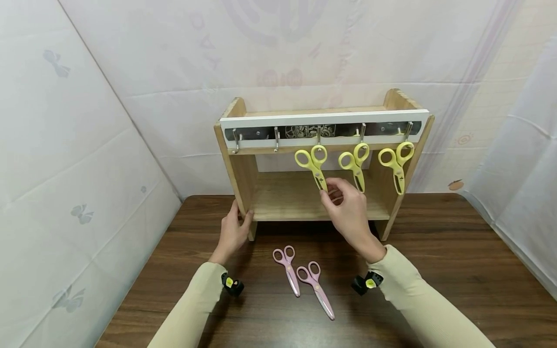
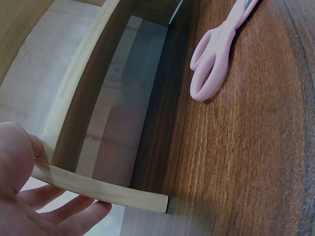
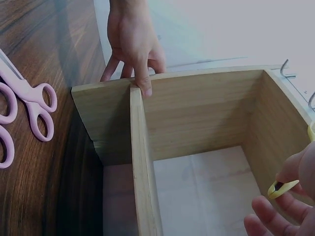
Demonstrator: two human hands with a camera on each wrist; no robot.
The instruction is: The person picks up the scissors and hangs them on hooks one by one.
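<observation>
My left hand (image 1: 232, 232) grips the left side panel of a wooden shelf (image 1: 283, 195), the thumb at its front edge and the fingers around the outside. With thumb and fingers, my right hand (image 1: 350, 210) pinches the blade end of yellow scissors (image 1: 317, 174), whose handles are up at the middle hook. In the right wrist view, the yellow blade tip (image 3: 275, 190) shows between thumb and fingers. Two more yellow scissors, one pair (image 1: 357, 171) and another pair (image 1: 398, 169), hang from the hooks to the right.
A white board (image 1: 256, 143) with several metal hooks runs across the shelf's top front; its two left hooks hold nothing. Two pink scissors, one pair (image 1: 289, 270) and another pair (image 1: 319, 290), lie on the dark wooden table (image 1: 452, 270) before the shelf. Pale cloth (image 1: 174, 111) stands behind.
</observation>
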